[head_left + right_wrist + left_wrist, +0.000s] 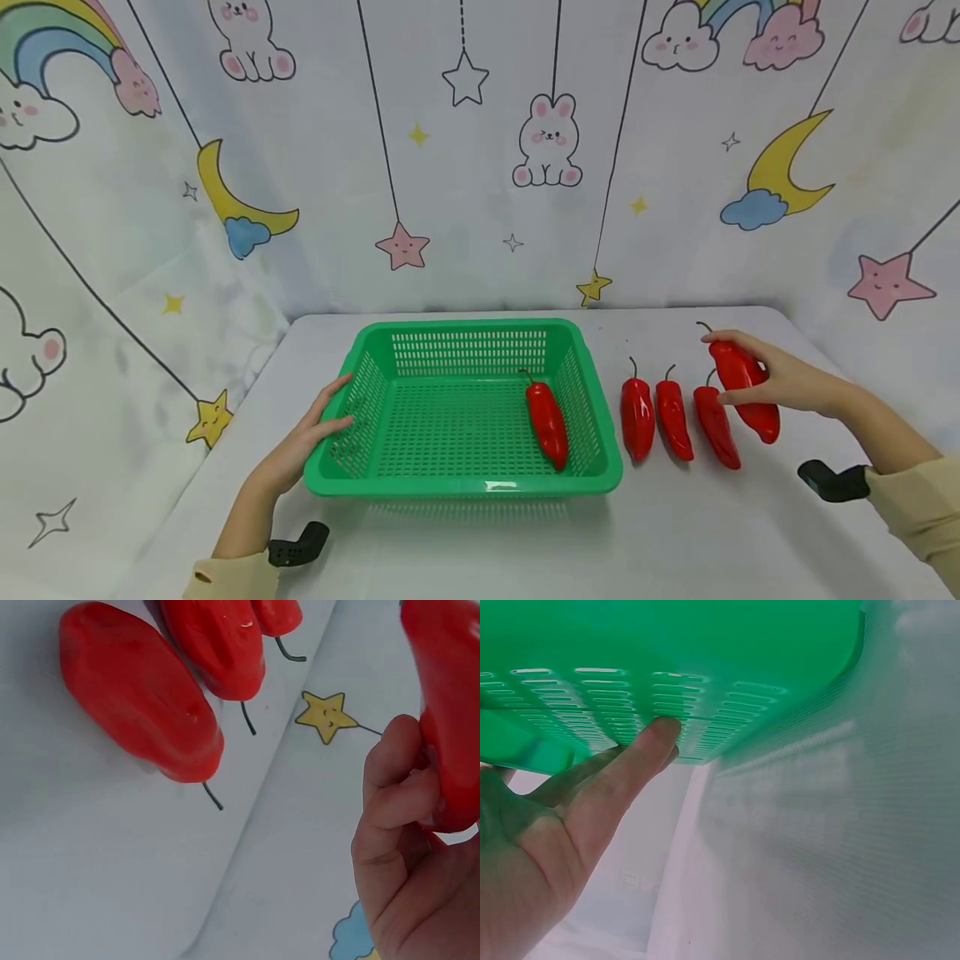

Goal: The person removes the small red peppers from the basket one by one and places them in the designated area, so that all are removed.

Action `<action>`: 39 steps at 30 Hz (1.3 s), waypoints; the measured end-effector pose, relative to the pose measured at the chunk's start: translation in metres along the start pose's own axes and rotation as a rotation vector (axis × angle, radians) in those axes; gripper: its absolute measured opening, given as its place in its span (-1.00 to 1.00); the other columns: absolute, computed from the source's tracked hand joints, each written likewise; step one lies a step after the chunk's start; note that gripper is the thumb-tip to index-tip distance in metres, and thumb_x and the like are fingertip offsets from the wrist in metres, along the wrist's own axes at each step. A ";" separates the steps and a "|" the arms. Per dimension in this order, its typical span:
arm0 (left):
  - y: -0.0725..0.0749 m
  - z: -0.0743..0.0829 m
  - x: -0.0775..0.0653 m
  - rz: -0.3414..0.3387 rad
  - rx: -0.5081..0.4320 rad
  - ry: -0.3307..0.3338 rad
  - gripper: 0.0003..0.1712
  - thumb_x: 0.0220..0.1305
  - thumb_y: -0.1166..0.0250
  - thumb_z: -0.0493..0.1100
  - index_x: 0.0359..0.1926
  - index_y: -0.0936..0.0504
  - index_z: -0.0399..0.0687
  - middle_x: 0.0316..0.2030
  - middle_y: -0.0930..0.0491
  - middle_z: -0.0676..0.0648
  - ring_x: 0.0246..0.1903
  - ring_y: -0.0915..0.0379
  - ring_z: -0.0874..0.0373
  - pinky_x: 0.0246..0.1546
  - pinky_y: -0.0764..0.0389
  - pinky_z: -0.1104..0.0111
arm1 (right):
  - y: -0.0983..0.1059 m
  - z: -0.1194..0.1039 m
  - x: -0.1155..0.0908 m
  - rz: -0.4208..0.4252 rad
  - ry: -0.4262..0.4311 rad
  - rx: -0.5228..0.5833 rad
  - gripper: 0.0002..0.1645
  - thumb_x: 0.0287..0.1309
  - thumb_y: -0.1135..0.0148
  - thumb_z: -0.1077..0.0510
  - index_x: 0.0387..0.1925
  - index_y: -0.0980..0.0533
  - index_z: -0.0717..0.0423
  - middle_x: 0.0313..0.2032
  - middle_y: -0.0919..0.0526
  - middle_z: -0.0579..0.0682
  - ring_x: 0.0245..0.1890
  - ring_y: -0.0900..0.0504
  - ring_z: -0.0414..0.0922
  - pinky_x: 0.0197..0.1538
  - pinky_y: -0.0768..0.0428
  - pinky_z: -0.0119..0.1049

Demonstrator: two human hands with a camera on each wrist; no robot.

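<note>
A green slotted plastic basket (465, 486) stands on the white table with one red chili pepper (548, 425) inside, near its right wall. My left hand (303, 437) is at the basket's left side, fingers and thumb extended against it; the left wrist view shows them at the slotted wall. My right hand (787, 375) grips another red chili pepper (735, 367) between thumb and fingers, close above the table's right part. Three more peppers lie in a row between basket and right hand: a left one (637, 419), a middle one (673, 421) and a right one (716, 427).
The white tabletop (480, 550) ends at the back against a hanging cloth (465, 183) printed with rabbits, moons and stars. Black wrist straps (300, 546) show on both forearms, below beige sleeves.
</note>
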State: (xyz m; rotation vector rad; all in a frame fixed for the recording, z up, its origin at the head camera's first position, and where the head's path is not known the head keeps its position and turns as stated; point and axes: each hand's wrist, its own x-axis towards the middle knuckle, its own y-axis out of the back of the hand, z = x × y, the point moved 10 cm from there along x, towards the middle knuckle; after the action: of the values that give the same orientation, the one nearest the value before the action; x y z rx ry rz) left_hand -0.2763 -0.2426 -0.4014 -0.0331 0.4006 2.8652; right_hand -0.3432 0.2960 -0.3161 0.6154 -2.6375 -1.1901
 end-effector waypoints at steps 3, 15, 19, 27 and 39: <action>0.001 0.001 -0.001 0.000 -0.001 -0.005 -0.27 0.37 0.03 -0.03 0.42 0.21 0.25 0.38 0.35 -0.15 0.26 0.19 -0.19 0.04 -0.19 0.00 | 0.000 0.003 -0.002 -0.003 -0.003 -0.001 0.04 -0.23 -0.44 0.17 0.26 -0.04 0.11 0.02 -0.26 0.25 -0.05 -0.29 0.24 -0.43 -0.57 -0.23; 0.002 0.005 0.000 0.007 0.004 -0.016 -0.27 0.37 0.03 -0.03 0.42 0.20 0.25 0.39 0.41 -0.11 0.29 0.31 -0.20 0.08 -0.05 -0.13 | 0.003 0.026 -0.006 0.004 -0.059 -0.028 0.07 -0.21 -0.44 0.16 0.27 0.00 0.14 0.03 -0.23 0.29 -0.03 -0.25 0.28 -0.42 -0.57 -0.20; 0.002 0.003 0.001 0.006 0.003 -0.008 -0.27 0.37 0.03 -0.02 0.42 0.20 0.26 0.38 0.38 -0.12 0.26 0.21 -0.19 0.04 -0.16 -0.03 | 0.002 0.032 -0.008 -0.004 -0.077 -0.022 0.06 -0.19 -0.43 0.15 0.27 0.02 0.16 0.03 -0.23 0.32 -0.03 -0.25 0.29 -0.42 -0.57 -0.19; 0.002 0.001 0.000 0.003 -0.010 0.004 -0.27 0.37 0.03 -0.01 0.42 0.20 0.27 0.38 0.35 -0.12 0.24 0.14 -0.17 -0.01 -0.25 0.10 | -0.004 0.047 -0.007 -0.023 -0.083 0.004 0.07 -0.21 -0.44 0.17 0.26 0.03 0.18 0.03 -0.22 0.34 -0.03 -0.25 0.30 -0.41 -0.58 -0.18; 0.001 0.002 0.000 0.006 0.000 -0.018 -0.27 0.37 0.03 -0.02 0.42 0.19 0.28 0.39 0.44 -0.08 0.31 0.40 -0.19 0.10 0.03 -0.18 | -0.029 0.075 -0.010 -0.126 -0.173 0.090 0.07 -0.20 -0.44 0.16 0.24 0.04 0.25 0.01 -0.22 0.39 -0.04 -0.27 0.29 -0.35 -0.58 -0.13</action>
State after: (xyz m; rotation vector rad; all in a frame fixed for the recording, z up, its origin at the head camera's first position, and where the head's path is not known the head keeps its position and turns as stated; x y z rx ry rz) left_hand -0.2761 -0.2430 -0.3990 -0.0054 0.3975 2.8696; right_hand -0.3506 0.3340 -0.3876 0.7362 -2.8475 -1.2147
